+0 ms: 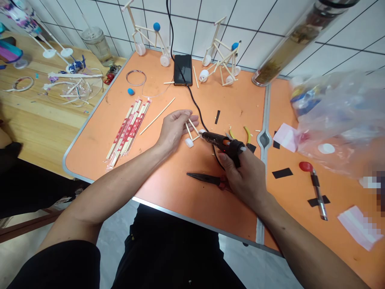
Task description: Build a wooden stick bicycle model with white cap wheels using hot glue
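Observation:
My left hand (174,126) pinches the upper end of a small frame of thin wooden sticks (188,130). White round wheels sit at the frame's lower corners, one of them a white wheel (189,142) near the tabletop. In my right hand (246,172) is a black glue gun (222,143), gripped by its handle. Its nozzle points left and meets or nearly meets the frame beside the right-hand wheel; contact is hard to tell. Black-jawed pliers (206,178) lie under my right hand, and yellow-handled cutters (239,134) lie behind the gun.
Wrapped chopsticks (129,132) and a loose stick (157,116) lie left of my hands. Behind are a phone (183,70), two wheeled stick models (152,38) and a tall tube (288,48). The gun's black cable (192,98) crosses the table. A plastic bag (337,120) and pen (319,194) lie right.

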Demonstrator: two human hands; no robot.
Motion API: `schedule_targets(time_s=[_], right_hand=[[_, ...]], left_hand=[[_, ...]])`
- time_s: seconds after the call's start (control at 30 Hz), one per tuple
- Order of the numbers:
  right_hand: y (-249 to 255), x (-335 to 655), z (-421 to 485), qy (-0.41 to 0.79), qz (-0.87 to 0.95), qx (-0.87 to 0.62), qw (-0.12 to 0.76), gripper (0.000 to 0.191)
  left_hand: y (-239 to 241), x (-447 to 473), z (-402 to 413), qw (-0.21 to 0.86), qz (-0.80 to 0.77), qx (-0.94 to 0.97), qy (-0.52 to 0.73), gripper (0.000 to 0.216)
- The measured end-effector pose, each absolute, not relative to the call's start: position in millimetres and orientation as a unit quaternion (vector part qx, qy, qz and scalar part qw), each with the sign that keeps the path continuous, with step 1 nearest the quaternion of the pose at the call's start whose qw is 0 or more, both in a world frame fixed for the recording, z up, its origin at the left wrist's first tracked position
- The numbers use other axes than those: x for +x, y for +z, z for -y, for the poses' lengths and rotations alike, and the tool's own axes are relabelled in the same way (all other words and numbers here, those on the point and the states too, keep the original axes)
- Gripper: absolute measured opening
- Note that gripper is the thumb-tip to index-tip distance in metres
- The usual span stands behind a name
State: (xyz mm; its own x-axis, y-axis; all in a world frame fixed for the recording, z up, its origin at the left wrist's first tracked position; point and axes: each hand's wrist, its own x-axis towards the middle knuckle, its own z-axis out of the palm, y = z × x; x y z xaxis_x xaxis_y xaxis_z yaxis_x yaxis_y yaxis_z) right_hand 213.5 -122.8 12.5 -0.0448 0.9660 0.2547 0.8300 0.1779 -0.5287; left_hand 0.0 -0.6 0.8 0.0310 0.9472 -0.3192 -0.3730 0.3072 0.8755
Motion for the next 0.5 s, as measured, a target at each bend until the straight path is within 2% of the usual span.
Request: schedule_targets(time_s=[0.33,0.5], right_hand=[[13.9,217.6,122.7,0.134,0.713,-0.613,0.312,0.034],[11.8,219.5,126.1,0.14,0.687,-0.632,0.332,0.046]], left_hand=[[1.7,-0.4,0.0,0.656,-0.474,0.297,0.506,0.013],[3.2,-0.2,1.0,0.653,-0.48,0.298,0.504,0.012]])
